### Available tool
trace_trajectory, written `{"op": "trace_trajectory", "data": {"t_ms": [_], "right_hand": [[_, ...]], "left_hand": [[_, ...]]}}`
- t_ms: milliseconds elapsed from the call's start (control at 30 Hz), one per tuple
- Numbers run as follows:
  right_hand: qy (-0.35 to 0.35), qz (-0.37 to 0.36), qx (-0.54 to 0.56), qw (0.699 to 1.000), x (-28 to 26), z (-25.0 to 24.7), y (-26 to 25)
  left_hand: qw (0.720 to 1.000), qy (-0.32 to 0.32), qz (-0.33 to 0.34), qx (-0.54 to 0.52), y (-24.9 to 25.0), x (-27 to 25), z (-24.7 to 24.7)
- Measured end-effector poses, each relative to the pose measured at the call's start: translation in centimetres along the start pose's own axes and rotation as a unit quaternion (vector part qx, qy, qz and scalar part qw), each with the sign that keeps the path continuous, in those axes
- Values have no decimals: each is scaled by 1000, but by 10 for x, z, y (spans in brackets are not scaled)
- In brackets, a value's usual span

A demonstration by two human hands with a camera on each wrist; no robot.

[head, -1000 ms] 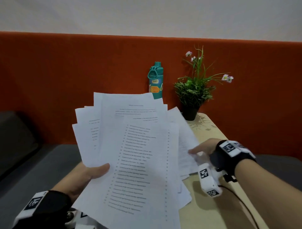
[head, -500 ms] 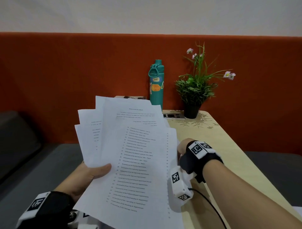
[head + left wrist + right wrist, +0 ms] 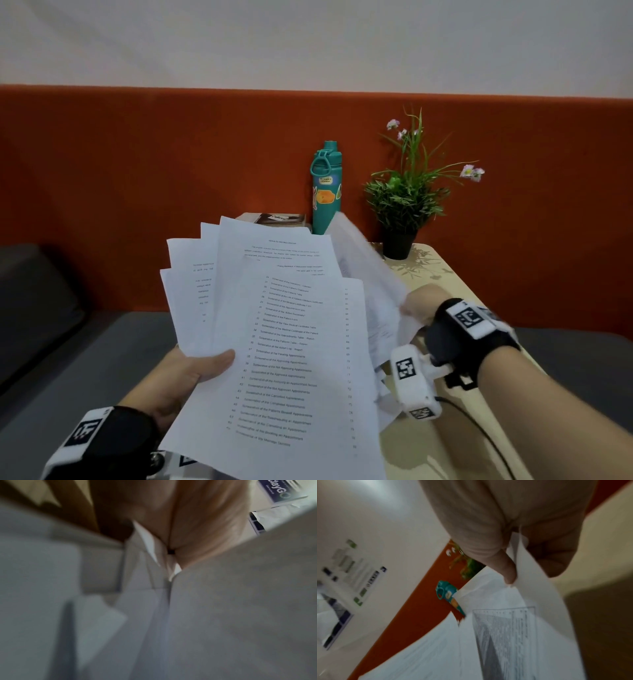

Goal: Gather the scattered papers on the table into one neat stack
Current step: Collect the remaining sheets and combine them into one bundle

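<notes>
Head view shows the left hand (image 3: 181, 377) gripping a fanned bunch of papers (image 3: 284, 342) above the table (image 3: 442, 274), thumb pressed on the top page, while the right hand (image 3: 419, 305) holds a blurred sheet (image 3: 368, 274) at its right edge, just beside the bunch. Right wrist view adds what that one hides: the thumb (image 3: 506, 568) and a finger pinch the sheet's corner. Left wrist view is blurred, showing only fingers against the pages' underside.
</notes>
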State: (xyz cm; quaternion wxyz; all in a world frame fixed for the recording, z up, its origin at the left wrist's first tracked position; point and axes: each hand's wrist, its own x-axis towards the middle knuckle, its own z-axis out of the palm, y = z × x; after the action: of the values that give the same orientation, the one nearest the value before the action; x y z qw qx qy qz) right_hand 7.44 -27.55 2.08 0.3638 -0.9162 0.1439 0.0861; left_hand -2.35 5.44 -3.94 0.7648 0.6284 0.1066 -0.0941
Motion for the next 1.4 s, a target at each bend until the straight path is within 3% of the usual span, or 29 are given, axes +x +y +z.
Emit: {"op": "trace_trajectory", "data": {"t_ms": [100,200,300,467,600,800,833,900,1033,1100,1233,1400], "right_hand": [[147,-29,78,986,-8,-41,6],[220,-70,168,958,-34,-72,8],[217,-105,272,932,-53,-84,9],[191,-62,403,893,-50,-64,19],[276,-111,404,865,-46,-49,25],[280,-145,455,833,-52,-52,13],[272,-149,456,834,-54,-49,10],[213,-124,438,864,-53,-37,12],[25,10,254,967,-46,3,30],[-7,45,209,977,-47,19,37],[-17,37,167,985,-48,36,36],[-20,4,157,987,-51,33,28]], "left_hand": [[1000,8,7,7,1,2,7],[999,15,20,37,3,6,19],[998,22,22,56,10,8,34],[996,28,-2,81,15,13,44],[994,56,-27,94,10,16,46],[993,63,-36,89,8,16,52],[994,62,-36,87,8,16,53],[993,65,-37,87,9,17,53],[994,72,-28,73,6,19,54],[997,56,-33,51,7,18,57],[998,0,-47,46,15,14,65],[991,31,32,130,21,9,72]]}}
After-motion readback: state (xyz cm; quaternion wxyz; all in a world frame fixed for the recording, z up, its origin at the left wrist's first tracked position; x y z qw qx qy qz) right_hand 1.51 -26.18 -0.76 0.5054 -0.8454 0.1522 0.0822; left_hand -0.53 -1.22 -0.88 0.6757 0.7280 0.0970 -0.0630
